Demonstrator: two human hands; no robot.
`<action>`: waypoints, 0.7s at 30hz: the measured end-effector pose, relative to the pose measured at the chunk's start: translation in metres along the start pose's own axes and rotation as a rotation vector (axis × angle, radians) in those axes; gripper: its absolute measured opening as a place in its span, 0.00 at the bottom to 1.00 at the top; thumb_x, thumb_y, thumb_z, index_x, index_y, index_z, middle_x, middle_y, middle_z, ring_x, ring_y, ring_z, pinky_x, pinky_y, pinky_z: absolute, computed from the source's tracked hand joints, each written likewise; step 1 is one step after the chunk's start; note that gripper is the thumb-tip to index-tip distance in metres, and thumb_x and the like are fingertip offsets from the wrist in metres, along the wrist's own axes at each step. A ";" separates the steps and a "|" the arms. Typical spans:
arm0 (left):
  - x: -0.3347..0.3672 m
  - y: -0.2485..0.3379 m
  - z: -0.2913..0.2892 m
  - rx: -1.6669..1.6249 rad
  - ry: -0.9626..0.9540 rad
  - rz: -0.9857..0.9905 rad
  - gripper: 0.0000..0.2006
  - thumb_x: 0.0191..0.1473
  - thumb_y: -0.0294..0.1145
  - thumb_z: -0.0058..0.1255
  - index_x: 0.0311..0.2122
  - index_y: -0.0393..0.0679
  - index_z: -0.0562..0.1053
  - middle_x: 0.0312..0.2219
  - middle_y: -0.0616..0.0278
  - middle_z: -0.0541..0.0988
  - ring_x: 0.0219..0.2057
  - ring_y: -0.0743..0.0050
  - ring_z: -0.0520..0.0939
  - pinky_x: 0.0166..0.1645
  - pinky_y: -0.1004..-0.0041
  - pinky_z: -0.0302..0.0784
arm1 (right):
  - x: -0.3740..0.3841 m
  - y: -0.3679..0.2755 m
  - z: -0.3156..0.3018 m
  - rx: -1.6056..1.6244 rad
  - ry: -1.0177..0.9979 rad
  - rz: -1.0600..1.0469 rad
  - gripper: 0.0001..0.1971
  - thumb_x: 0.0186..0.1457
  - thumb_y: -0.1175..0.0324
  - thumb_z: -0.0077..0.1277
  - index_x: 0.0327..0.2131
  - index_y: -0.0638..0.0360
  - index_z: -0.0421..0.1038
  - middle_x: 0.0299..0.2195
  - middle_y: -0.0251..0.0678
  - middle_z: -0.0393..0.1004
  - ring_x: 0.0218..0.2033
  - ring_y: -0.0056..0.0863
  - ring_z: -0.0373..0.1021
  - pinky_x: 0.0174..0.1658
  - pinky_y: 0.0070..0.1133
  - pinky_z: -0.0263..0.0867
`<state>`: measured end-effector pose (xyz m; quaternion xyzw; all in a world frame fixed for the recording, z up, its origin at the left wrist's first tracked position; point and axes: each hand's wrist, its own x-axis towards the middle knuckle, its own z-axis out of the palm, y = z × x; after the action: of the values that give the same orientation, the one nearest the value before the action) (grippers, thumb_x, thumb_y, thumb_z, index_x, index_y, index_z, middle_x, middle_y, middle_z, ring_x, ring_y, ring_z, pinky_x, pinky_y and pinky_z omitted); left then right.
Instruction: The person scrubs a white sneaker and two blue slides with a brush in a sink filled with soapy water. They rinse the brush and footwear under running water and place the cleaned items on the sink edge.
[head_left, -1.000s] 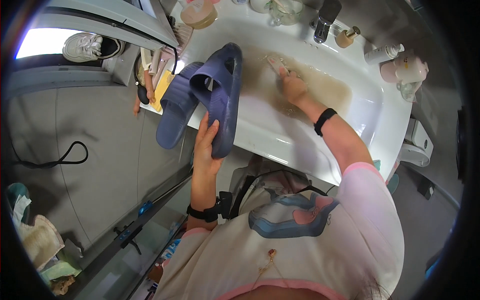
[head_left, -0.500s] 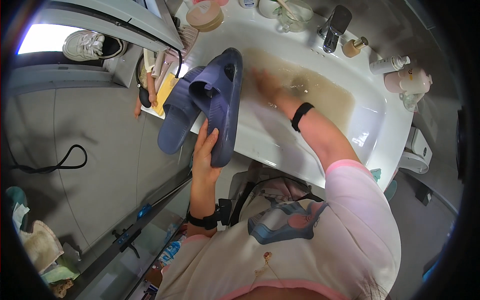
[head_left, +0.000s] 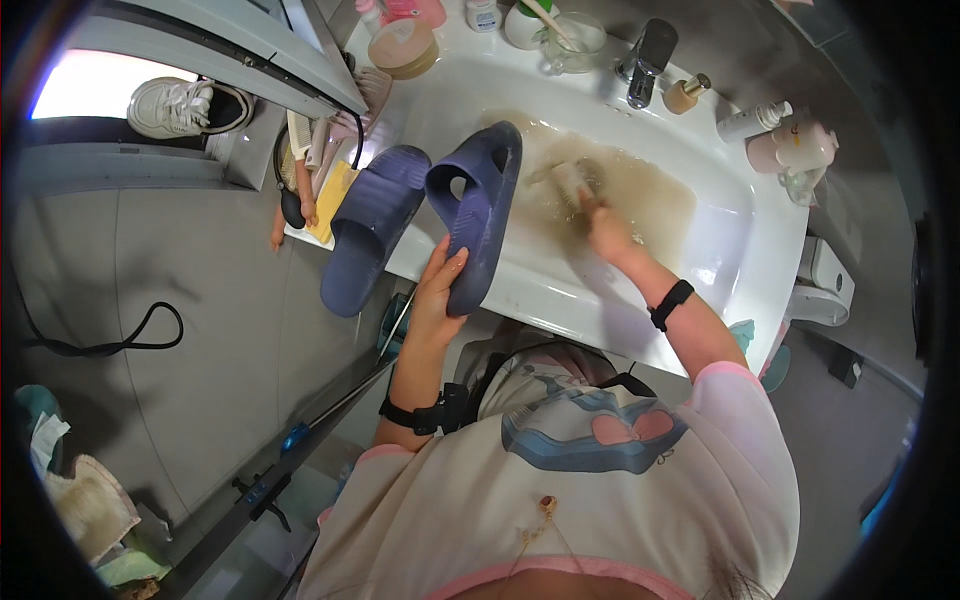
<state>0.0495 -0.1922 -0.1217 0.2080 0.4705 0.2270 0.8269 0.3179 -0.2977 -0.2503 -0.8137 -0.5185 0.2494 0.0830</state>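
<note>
My left hand grips a purple-blue slipper near its lower end, holding it tilted over the front left of the white sink. A matching slipper rests on the sink's left edge, just beside it. Inside the basin, my right hand has its fingers closed around a pale scrub brush. The brush is at the surface of the cloudy brown water, and its lower part is hard to make out.
A dark faucet stands at the sink's back rim. Around it are a small pump bottle, a glass bowl and a pink bottle. A yellow cloth and combs lie at the left corner. A white sneaker sits farther left.
My right hand has moved right and toward me in the water, and a brush now shows in it. The held slipper has shifted right, apart from the other one.
</note>
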 end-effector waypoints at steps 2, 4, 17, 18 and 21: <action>0.007 -0.005 0.002 0.018 -0.024 -0.035 0.22 0.54 0.33 0.46 0.55 0.51 0.59 0.28 0.68 0.72 0.19 0.82 0.70 0.16 0.77 0.63 | -0.004 0.017 0.000 0.055 0.076 0.215 0.33 0.45 0.78 0.38 0.59 0.51 0.49 0.45 0.56 0.65 0.41 0.49 0.68 0.44 0.35 0.64; 0.014 -0.010 0.006 0.045 -0.050 -0.073 0.21 0.54 0.33 0.46 0.54 0.51 0.60 0.27 0.70 0.72 0.19 0.83 0.70 0.16 0.78 0.63 | -0.011 0.029 0.002 0.047 0.124 0.366 0.32 0.46 0.78 0.38 0.59 0.50 0.50 0.44 0.55 0.66 0.41 0.48 0.68 0.45 0.35 0.64; 0.029 -0.015 0.020 0.214 -0.243 -0.165 0.27 0.53 0.29 0.47 0.58 0.42 0.55 0.40 0.62 0.72 0.35 0.78 0.76 0.33 0.76 0.74 | -0.057 -0.072 -0.077 0.298 0.374 0.111 0.25 0.52 0.76 0.40 0.55 0.52 0.58 0.26 0.53 0.69 0.27 0.50 0.68 0.33 0.36 0.65; 0.028 -0.017 0.017 0.238 -0.239 -0.146 0.28 0.53 0.28 0.47 0.58 0.40 0.54 0.42 0.60 0.72 0.38 0.76 0.76 0.37 0.76 0.74 | -0.045 -0.060 -0.076 0.265 0.369 0.142 0.24 0.52 0.76 0.39 0.55 0.53 0.58 0.27 0.54 0.69 0.27 0.52 0.68 0.32 0.37 0.65; 0.024 -0.015 0.023 0.288 -0.191 -0.071 0.29 0.52 0.25 0.48 0.58 0.37 0.53 0.45 0.57 0.70 0.42 0.72 0.74 0.44 0.75 0.73 | -0.046 -0.065 -0.072 0.284 0.294 0.176 0.26 0.49 0.78 0.39 0.55 0.58 0.58 0.28 0.55 0.70 0.26 0.52 0.69 0.32 0.37 0.65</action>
<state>0.0837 -0.1939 -0.1357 0.3281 0.4243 0.1074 0.8371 0.2861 -0.3001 -0.1480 -0.8635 -0.3876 0.2046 0.2494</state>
